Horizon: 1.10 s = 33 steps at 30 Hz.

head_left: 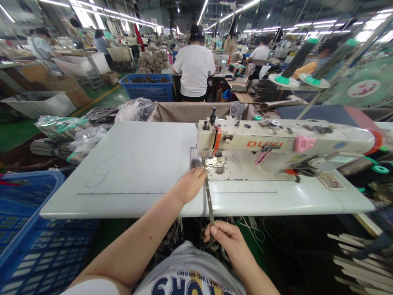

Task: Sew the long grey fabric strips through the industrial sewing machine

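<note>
A narrow grey strap (209,200) runs from under the needle of a cream sewing machine (276,141) back over the table's front edge toward me. My left hand (190,183) rests on the white table (135,164) with its fingers curled down on the strap just before the presser foot. Below the table edge, my right hand (225,237) pinches the strap's near end between thumb and fingers, keeping it taut. The needle area is partly hidden by my left fingers.
A blue plastic crate (33,229) stands at my left. Bagged materials (70,135) lie beyond the table's left corner. A person in a white shirt (194,67) sits ahead, back turned. Thread cones (294,65) and a fan (365,84) stand at the right; flat strips (359,258) lower right.
</note>
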{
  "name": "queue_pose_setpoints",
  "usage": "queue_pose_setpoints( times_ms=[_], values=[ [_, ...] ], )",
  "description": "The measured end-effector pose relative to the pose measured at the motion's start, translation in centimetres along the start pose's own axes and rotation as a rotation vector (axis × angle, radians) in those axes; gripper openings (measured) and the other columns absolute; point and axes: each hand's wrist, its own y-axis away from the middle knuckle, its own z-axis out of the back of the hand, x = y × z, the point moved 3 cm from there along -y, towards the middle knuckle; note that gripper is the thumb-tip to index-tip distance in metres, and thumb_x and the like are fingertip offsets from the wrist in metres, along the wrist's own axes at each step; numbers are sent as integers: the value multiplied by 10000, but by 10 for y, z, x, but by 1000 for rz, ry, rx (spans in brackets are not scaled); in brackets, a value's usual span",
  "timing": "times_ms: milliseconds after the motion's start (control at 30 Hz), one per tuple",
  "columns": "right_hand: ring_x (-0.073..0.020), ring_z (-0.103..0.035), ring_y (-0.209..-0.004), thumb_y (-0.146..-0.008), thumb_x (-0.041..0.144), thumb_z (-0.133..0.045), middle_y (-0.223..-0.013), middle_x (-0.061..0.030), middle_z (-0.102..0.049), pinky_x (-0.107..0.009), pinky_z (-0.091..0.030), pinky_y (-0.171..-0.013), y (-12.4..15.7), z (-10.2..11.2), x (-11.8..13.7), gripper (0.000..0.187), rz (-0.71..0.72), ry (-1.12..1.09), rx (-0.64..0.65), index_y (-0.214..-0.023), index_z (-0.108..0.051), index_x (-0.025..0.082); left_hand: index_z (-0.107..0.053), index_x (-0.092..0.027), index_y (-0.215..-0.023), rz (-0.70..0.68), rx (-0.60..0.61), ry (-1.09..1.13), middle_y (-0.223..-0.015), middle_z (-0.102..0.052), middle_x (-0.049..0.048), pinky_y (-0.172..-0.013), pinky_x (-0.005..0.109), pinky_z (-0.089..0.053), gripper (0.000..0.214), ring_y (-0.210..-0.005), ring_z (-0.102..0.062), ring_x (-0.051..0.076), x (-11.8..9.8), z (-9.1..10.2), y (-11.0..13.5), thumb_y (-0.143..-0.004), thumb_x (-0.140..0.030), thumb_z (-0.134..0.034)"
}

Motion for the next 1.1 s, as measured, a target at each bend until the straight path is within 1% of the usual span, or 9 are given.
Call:
queue_pose_setpoints(
  times_ms=[200,333,467,600,767,933,1033,1100],
  values=[
    [-216,-652,-751,-948,544,-704,-758,-55,-751,-329,-478,-731,-3,3,-5,397,55,29,26,-792,-820,198,-608,-158,-1173,1,-9,-17,-1298,-644,132,-1142,396,-510,187,-1240,-631,250,0,1,0,-1030,-150,-488],
    [-216,-653,-745,-947,536,-708,-748,-51,-741,-329,-471,-730,-3,2,-3,393,62,27,32,-771,-820,203,-607,-151,-1172,-18,-12,-27,-1281,-648,132,-1154,398,-501,186,-1253,-627,255,0,-1,1,-1035,-156,-481],
    [-208,-642,-728,-950,532,-707,-731,-47,-735,-320,-458,-710,-3,2,-2,395,59,32,20,-760,-819,204,-600,-153,-1180,-20,5,-11,-1237,-660,109,-1157,397,-501,192,-1277,-613,255,2,-7,1,-1047,-161,-462],
    [-211,-647,-717,-937,556,-711,-719,-49,-730,-322,-467,-701,-4,3,-5,419,61,33,20,-741,-817,201,-590,-157,-1197,-15,12,19,-1272,-649,106,-1171,398,-489,203,-1320,-584,251,4,-12,1,-1057,-171,-443],
    [-221,-657,-733,-934,556,-716,-734,-57,-736,-331,-478,-717,-2,3,-4,412,53,34,12,-754,-823,201,-579,-140,-1222,-10,7,23,-1287,-637,120,-1204,401,-457,214,-1343,-564,258,3,-11,-1,-1048,-166,-456],
    [-215,-651,-741,-936,515,-731,-741,-48,-727,-330,-474,-735,-1,1,-1,365,56,2,23,-766,-823,205,-579,-147,-1229,-13,-6,23,-1278,-640,117,-1186,395,-476,220,-1330,-580,250,4,-13,0,-1041,-164,-468],
    [-215,-640,-736,-936,539,-717,-727,-47,-718,-330,-462,-725,-4,2,-5,398,86,21,51,-745,-813,203,-582,-159,-1224,-19,-7,27,-1273,-641,111,-1173,396,-489,220,-1319,-588,243,4,-14,1,-1037,-155,-466],
    [-208,-618,-743,-928,554,-718,-743,-43,-708,-323,-444,-719,-6,4,-9,408,106,49,49,-739,-802,202,-590,-164,-1198,-22,-4,26,-1253,-646,108,-1167,397,-495,201,-1309,-594,243,3,-13,1,-1035,-156,-473]
  ],
)
